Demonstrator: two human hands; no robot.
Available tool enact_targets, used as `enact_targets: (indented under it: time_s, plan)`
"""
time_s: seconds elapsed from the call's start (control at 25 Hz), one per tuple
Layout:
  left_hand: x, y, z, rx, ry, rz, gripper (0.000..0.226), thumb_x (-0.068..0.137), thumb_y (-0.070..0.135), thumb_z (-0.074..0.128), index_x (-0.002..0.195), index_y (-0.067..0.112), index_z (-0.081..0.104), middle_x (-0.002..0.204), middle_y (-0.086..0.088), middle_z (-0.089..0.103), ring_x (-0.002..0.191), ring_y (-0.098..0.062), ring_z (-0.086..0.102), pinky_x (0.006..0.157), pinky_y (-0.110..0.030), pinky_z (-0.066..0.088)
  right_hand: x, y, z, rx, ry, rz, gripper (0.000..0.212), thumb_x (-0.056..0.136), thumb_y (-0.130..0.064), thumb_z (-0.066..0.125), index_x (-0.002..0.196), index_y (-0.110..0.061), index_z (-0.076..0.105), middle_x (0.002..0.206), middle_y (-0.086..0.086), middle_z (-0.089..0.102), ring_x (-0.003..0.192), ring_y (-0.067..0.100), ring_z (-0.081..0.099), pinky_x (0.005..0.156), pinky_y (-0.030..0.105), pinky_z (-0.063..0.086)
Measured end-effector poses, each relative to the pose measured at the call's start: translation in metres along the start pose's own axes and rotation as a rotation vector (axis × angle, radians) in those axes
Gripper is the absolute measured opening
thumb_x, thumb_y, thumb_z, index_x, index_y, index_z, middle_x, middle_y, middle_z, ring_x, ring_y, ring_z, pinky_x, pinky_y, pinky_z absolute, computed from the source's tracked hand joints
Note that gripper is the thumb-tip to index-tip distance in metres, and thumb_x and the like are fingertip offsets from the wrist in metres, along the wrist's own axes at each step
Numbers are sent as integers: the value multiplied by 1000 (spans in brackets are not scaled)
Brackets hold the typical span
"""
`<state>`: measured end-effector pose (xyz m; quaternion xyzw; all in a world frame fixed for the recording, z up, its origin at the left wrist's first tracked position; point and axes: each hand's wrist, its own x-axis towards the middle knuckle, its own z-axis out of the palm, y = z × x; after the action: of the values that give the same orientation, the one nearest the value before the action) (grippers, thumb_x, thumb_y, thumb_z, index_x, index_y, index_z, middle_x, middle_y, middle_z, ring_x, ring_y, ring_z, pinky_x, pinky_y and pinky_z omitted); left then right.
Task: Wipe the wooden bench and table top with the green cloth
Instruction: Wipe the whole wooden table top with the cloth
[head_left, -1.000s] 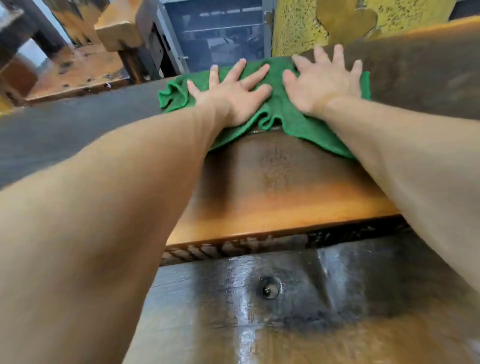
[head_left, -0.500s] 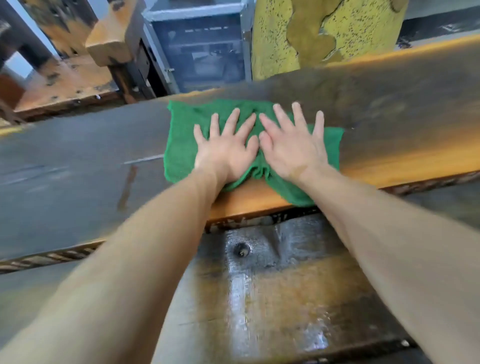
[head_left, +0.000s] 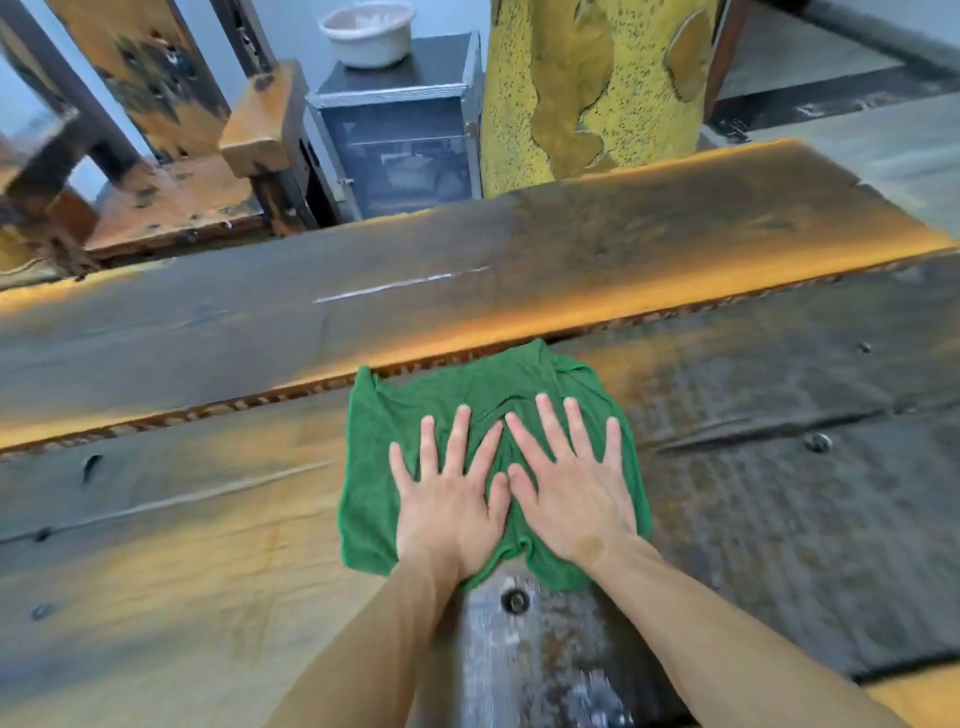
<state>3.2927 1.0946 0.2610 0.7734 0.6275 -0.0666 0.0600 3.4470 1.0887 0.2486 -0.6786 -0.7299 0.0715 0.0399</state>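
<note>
Two hands flat on the green cloth (head_left: 483, 400) here, fingers spread and straight, nothing gripped or pinched. The left hand (head_left: 451, 496) and right hand (head_left: 569, 491) sit side by side, thumbs just about touching, pressing the cloth down onto the near plank (head_left: 779, 493) of the wooden top. The cloth's far edge reaches up to the rough seam where the far plank (head_left: 467, 244) begins, and its near edge hangs just short of a bolt head (head_left: 514, 601).

My take on handling: it's a light, floppy cloth, looks like microfibre, and it's already bunching into a ridge between the two palms. So flat palms with even pressure probably work better than grabbing it, since a grab would ball it up and cover less wood. The wood near the bolt looks shiny, maybe damp, so the cloth may drag there. The bolt heads and that jagged seam look like spots where the fabric could snag.
</note>
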Motion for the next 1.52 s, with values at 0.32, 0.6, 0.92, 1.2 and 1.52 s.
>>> enact_targets:
  time_s: [0.32,0.6,0.92,1.2,1.52]
  plan:
    - [-199,17,45,-51,66,43,58,96,50,33,152,32,39,161,-5,33,145,-40,34,110,-69,20,-191,-27,17,-40,-13,-74,59,97,-55,31,153,-37,36,164,2,27,151,32,24,115,67,10]
    - [-400,25,77,-100,79,-30,59,94,52,35,146,29,50,159,-5,37,143,-37,39,109,-69,26,-371,-65,19,-73,-65,-168,58,97,-61,37,151,-40,40,162,0,33,148,33,30,110,66,16]
    - [-531,59,102,-138,-173,-14,60,90,59,30,144,40,46,161,-2,32,143,-33,34,104,-67,34,-524,-51,15,-53,-159,-145,75,82,-66,54,152,-45,36,160,-4,37,149,28,28,110,62,23]
    - [-497,81,94,-62,-111,80,63,85,70,36,145,52,41,159,3,35,141,-35,37,102,-79,27,-512,0,-1,-62,-207,-70,74,82,-75,50,151,-51,33,160,-8,36,148,27,28,111,63,22]
    - [-365,101,60,-130,-82,106,68,81,68,49,146,48,44,160,4,35,145,-39,35,104,-80,22,-391,40,-12,-35,-200,12,67,92,-72,37,154,-50,24,165,-9,25,151,30,24,113,65,19]
